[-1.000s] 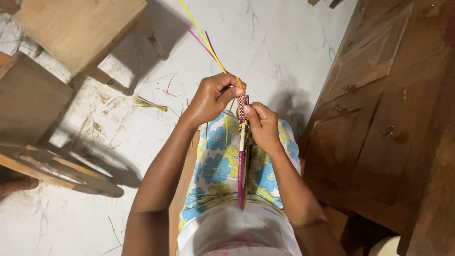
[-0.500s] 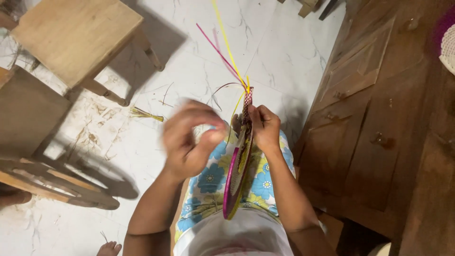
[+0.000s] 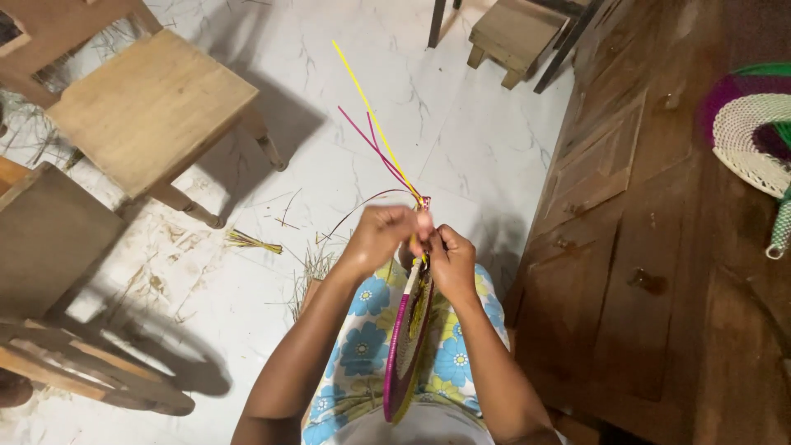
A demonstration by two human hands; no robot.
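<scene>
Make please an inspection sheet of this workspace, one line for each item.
Surface: white marbled floor, dusty at left.
Job's things: flat woven piece, magenta-edged, upright on the lap; yellow and magenta strips rise from its top.
Clutter: straw scraps on the floor.
Grippers: left hand and right hand pinch the piece's top.
Cables: nothing seen.
Surroundings: wooden chair, small stool, dark wooden cabinet bearing a woven fan.

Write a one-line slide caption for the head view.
Both hands, left hand and right hand, pinch coloured strips atop a woven fan on edge.
</scene>
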